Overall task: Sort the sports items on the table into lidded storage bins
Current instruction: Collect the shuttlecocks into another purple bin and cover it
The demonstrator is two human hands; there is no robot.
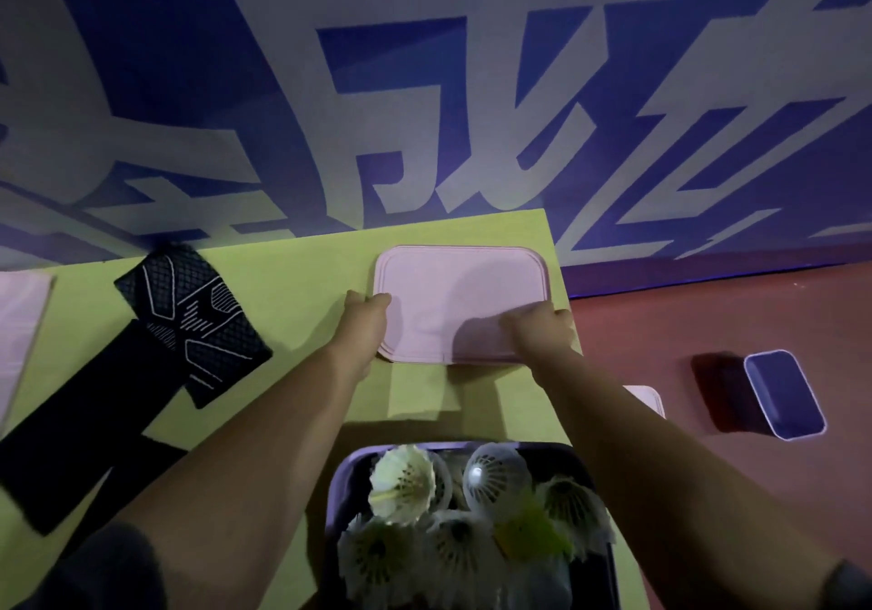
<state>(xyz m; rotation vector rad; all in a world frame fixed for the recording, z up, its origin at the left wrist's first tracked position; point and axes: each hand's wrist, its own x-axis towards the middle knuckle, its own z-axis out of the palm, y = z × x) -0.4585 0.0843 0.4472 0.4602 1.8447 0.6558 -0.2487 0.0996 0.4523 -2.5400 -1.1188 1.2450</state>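
A pink rectangular lid [448, 288] lies flat at the far right of the yellow-green table [302, 269]. My left hand [365, 326] grips its left edge, thumb on top. My right hand [542, 331] grips its near right corner. Close to me stands a purple bin [339, 491], open on top and filled with several white shuttlecocks [403, 477], one with a yellow-green skirt [531, 534]. Black sports sleeves with white line patterns [188, 321] lie on the table's left.
Another pink lid or bin [21, 326] shows at the left edge. On the red floor to the right stands an empty purple bin [783, 392], and a pink lid corner [649, 399] peeks out behind my right forearm. A blue-and-white wall rises behind the table.
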